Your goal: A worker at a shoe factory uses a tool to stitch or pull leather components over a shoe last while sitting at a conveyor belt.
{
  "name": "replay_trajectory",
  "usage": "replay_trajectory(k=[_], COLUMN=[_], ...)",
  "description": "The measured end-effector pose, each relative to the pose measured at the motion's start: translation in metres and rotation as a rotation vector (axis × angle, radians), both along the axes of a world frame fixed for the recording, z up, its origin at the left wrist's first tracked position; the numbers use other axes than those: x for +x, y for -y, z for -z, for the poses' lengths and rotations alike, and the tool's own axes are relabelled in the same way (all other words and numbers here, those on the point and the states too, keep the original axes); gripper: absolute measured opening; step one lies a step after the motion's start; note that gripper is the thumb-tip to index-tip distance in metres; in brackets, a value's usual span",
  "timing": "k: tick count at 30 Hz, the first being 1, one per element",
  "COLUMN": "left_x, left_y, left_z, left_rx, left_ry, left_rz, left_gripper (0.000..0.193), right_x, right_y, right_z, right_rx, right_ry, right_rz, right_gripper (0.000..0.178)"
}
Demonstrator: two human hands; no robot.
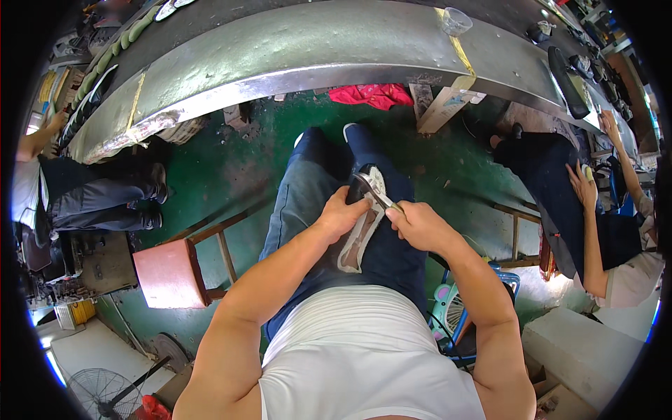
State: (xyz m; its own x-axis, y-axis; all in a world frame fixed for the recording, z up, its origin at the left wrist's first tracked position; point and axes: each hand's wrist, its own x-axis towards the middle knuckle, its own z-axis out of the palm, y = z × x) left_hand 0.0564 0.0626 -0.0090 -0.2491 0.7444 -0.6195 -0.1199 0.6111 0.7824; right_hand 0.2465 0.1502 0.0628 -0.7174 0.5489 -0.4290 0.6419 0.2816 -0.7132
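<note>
A shoe (359,238) lies bottom up across my lap, its toe pointing away from me. A pale, rough edge runs round its brownish underside. My left hand (341,213) is closed around the shoe's left side near the middle, thumb on the underside. In my right hand (420,225) is a slim hand tool (374,193) with a dark metal shank. The shank slants across the front part of the shoe, its far end near the toe. My fist hides most of the handle, and I cannot make out the tool's exact kind.
A long metal-topped bench (280,52) runs ahead, with a plastic cup (456,22) on it. Red cloth (371,96) lies below. A stool (171,273) stands left, a fan (105,395) lower left. Co-workers sit at left (105,189) and right (560,182). A blue-framed item (455,311) stands beside my right arm.
</note>
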Motion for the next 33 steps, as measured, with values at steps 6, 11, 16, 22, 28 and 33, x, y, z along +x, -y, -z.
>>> replay_trajectory(k=[6,11,16,22,28,33], left_x=[-0.005,-0.018,-0.019,-0.016,-0.015,-0.002], left_y=[0.001,-0.003,-0.006,-0.002,0.039,0.049], left_z=[0.006,0.006,0.003,0.011,0.002,0.021], left_rx=[-0.019,-0.001,-0.016,0.014,0.241,0.247], left_ry=[-0.024,0.204,0.366,0.355,0.121,0.074], left_rz=[0.067,0.026,0.01,0.006,0.416,0.31], left_gripper=[0.067,0.067,0.063,0.064,0.1,0.101], right_x=[0.006,0.032,0.052,0.047,0.074,0.069], right_y=[0.002,0.009,0.034,0.044,0.037,0.024], right_z=[0.009,-0.01,-0.003,-0.018,0.013,0.001], right_rx=[-0.039,-0.249,-0.082,0.147,-0.15,-0.281], right_ry=[0.02,0.076,0.024,0.17,0.14,0.185], right_rz=[0.034,0.16,-0.156,-0.259,-0.068,-0.087], right_gripper=[0.041,0.033,0.029,0.035,0.04,0.043])
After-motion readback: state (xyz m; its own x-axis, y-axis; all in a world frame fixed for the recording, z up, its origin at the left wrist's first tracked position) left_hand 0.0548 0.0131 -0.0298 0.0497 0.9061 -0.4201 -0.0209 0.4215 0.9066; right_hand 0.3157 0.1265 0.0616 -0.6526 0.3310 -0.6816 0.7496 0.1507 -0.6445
